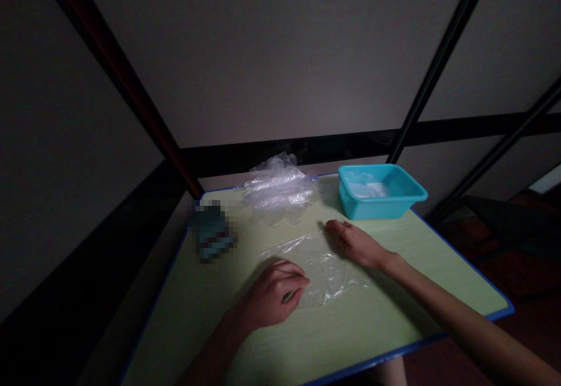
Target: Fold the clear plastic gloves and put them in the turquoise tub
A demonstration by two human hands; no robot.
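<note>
A thin clear plastic bag [322,278] lies spread and wrinkled on the pale green table [210,316]. Over its left part is my left hand [277,293], fingers curled and thumb close to the index finger, pinching at the film. My right hand [356,243] is at the bag's upper right edge with its fingers drawn together on the film; the fingertips are partly hidden. Beyond the hands, a loose pile of clear plastic bags [280,190] sits at the table's back edge.
A turquoise plastic basin [377,207] stands at the back right, with some clear film and something whitish inside. At the back left is a pixelated dark green item [214,233]. Blue trim edges the table, and a panelled wall [284,58] rises behind it.
</note>
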